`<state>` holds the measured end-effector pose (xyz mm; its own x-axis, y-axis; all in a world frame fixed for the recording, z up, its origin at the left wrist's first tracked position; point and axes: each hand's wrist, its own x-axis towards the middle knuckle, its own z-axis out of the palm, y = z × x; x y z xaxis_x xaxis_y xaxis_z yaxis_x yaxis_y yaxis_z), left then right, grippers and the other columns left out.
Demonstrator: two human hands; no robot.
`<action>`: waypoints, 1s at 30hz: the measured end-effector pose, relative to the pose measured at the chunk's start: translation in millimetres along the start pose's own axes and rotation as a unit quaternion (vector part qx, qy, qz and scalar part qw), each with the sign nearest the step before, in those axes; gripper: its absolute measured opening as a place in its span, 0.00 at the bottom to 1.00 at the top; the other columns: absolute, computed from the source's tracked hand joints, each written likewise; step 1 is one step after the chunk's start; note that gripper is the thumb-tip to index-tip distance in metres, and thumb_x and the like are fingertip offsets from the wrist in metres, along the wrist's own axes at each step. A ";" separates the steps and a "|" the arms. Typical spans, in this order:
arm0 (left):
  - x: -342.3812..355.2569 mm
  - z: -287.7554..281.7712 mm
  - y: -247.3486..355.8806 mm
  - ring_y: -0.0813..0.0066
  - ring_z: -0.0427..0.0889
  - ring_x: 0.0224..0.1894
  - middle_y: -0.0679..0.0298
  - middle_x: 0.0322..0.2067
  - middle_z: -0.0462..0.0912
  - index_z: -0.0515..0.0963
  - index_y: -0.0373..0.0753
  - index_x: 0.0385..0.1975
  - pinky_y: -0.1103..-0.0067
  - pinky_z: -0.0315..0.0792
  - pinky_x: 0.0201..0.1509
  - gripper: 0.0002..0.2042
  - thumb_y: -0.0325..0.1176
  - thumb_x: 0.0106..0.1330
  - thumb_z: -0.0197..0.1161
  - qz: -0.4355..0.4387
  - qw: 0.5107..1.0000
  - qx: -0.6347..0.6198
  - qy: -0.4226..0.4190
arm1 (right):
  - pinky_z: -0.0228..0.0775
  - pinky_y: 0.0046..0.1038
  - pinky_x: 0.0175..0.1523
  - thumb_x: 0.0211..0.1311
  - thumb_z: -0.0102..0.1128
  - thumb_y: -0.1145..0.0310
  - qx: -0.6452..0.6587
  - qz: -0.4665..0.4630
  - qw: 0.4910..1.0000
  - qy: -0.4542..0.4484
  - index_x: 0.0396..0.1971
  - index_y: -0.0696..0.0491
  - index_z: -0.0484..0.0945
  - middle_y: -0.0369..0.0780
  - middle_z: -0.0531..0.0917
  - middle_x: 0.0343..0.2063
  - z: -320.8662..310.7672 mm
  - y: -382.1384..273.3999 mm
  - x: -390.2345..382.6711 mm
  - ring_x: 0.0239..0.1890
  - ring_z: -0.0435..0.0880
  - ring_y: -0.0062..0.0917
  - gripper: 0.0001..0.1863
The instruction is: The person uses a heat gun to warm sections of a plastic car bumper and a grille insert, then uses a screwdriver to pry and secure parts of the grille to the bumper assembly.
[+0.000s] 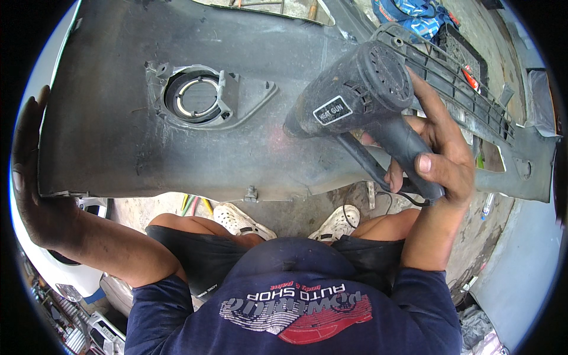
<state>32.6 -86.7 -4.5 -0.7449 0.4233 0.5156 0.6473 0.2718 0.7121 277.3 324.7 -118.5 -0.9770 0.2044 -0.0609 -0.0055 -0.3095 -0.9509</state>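
A large dark grey plastic car bumper [106,142] lies across the view in front of me, its inner side apparently facing up. My right hand [445,148] is wrapped round the handle of a black heat gun [370,83]. The gun's nozzle points down and left, just over or near the panel, where a faint reddish glow shows; the exact gap cannot be told. My left hand [41,195] rests along the bumper's left end, fingers stretched out and palm toward the edge. A round fitting [198,97] with a pale ring sits in the panel between the hands.
Slatted grille bars [452,86] run along the bumper's right part. A blue bag [411,15] and a black tray [470,53] lie beyond it. White clogs [242,222] are on my feet below the near edge. A white car [65,272] stands at the left.
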 end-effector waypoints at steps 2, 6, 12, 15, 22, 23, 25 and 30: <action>3.1 -11.3 -1.9 0.51 0.78 0.68 0.47 0.65 0.78 0.72 0.34 0.70 0.56 0.73 0.72 0.35 0.58 0.76 0.54 -0.010 0.999 0.035 -0.028 | 0.81 0.29 0.27 0.51 0.72 0.60 -0.012 -0.003 1.000 0.005 0.79 0.67 0.53 0.67 0.84 0.46 -0.6 -1.4 1.9 0.30 0.91 0.41 0.58; 5.1 -28.1 -4.7 0.51 0.76 0.72 0.48 0.71 0.73 0.68 0.38 0.75 0.55 0.73 0.74 0.38 0.62 0.74 0.53 -0.019 0.993 0.087 -0.073 | 0.82 0.29 0.28 0.52 0.70 0.60 -0.042 -0.019 0.999 0.019 0.80 0.67 0.53 0.66 0.85 0.47 -0.2 -0.9 8.3 0.29 0.91 0.39 0.57; 5.3 -32.3 -5.3 0.50 0.75 0.74 0.48 0.75 0.71 0.67 0.41 0.78 0.53 0.73 0.75 0.43 0.67 0.71 0.54 -0.017 0.986 0.141 -0.092 | 0.83 0.31 0.30 0.55 0.69 0.57 -0.071 -0.034 0.995 0.060 0.82 0.63 0.47 0.70 0.83 0.47 -3.6 6.1 16.2 0.22 0.89 0.35 0.59; 1.6 -27.3 -7.0 0.49 0.75 0.74 0.47 0.74 0.72 0.68 0.39 0.77 0.53 0.72 0.75 0.44 0.67 0.69 0.56 -0.021 0.991 0.113 -0.070 | 0.85 0.32 0.34 0.57 0.69 0.56 -0.084 -0.039 0.993 0.071 0.82 0.61 0.47 0.69 0.83 0.49 -8.2 10.6 21.6 0.24 0.90 0.34 0.58; 0.8 -25.4 -4.6 0.46 0.76 0.72 0.42 0.71 0.75 0.70 0.33 0.74 0.56 0.70 0.76 0.41 0.61 0.70 0.55 0.003 0.993 0.109 -0.050 | 0.85 0.32 0.37 0.60 0.68 0.56 -0.060 -0.070 0.990 0.109 0.83 0.60 0.45 0.67 0.83 0.52 -16.1 23.6 33.3 0.27 0.90 0.34 0.57; 0.8 -21.9 -2.8 0.46 0.77 0.72 0.42 0.71 0.75 0.71 0.33 0.73 0.56 0.70 0.75 0.42 0.62 0.69 0.55 -0.006 0.993 0.110 -0.043 | 0.84 0.32 0.37 0.60 0.69 0.57 -0.058 -0.074 0.989 0.114 0.83 0.60 0.45 0.66 0.82 0.52 -16.9 26.0 34.4 0.28 0.89 0.34 0.57; -0.6 -13.5 3.2 0.45 0.77 0.71 0.42 0.70 0.76 0.72 0.33 0.72 0.56 0.70 0.75 0.43 0.64 0.67 0.56 -0.024 0.993 0.112 -0.028 | 0.83 0.32 0.38 0.60 0.69 0.57 -0.057 -0.082 0.988 0.121 0.83 0.60 0.44 0.65 0.82 0.54 -17.2 28.9 36.8 0.29 0.89 0.34 0.58; 2.4 -12.4 10.5 0.44 0.78 0.70 0.41 0.68 0.78 0.75 0.32 0.69 0.54 0.69 0.75 0.44 0.65 0.64 0.58 -0.003 0.982 0.187 -0.029 | 0.83 0.34 0.40 0.61 0.68 0.56 -0.057 -0.108 0.982 0.143 0.83 0.59 0.39 0.65 0.81 0.54 -18.3 33.7 40.6 0.29 0.89 0.34 0.60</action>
<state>35.6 -93.5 10.1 -0.7457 0.4655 0.4766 0.6647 0.5684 0.4848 241.3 339.6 -158.6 -0.8556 0.5116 0.0785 -0.1660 -0.1275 -0.9779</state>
